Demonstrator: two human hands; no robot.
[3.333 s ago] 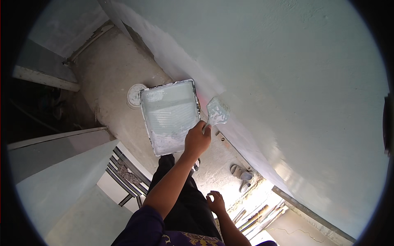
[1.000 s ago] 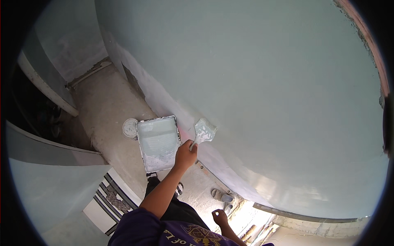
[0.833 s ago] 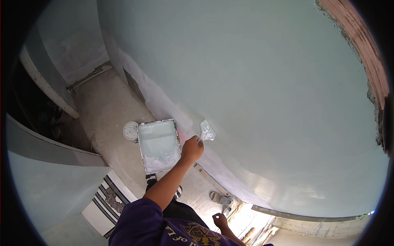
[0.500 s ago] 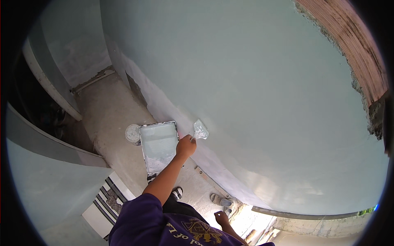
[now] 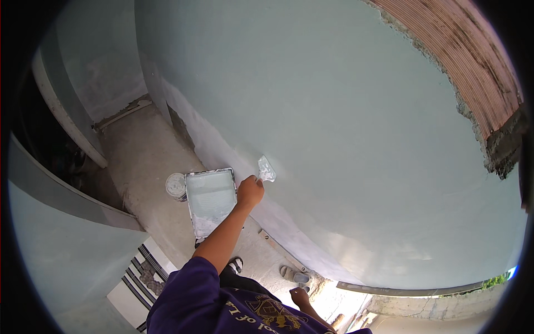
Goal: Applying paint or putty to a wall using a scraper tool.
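Note:
My left hand (image 5: 250,190) is closed round the handle of a paintbrush (image 5: 266,168), whose flaring head is coated with pale paint. The brush head appears against the lower part of the pale green wall (image 5: 334,128); whether it touches, I cannot tell. Just left of this hand is a paint tray (image 5: 188,203) with a smeared rim and pale green paint in it. Lower down, my right hand (image 5: 299,296) hangs with curled fingers beside my body, its palm hidden.
A paint-stained bucket (image 5: 176,185) stands against the tray's left side. Along the wall's foot lies a long bar, perhaps a level (image 5: 282,249), near loose sandals (image 5: 293,274). A dark doorway (image 5: 47,133) opens on the left. Ribbed bare brick (image 5: 473,72) shows at upper right.
My left hand has moved the brush slightly upward relative to the tray. The whole view has shifted a little. My right hand stays beside my body.

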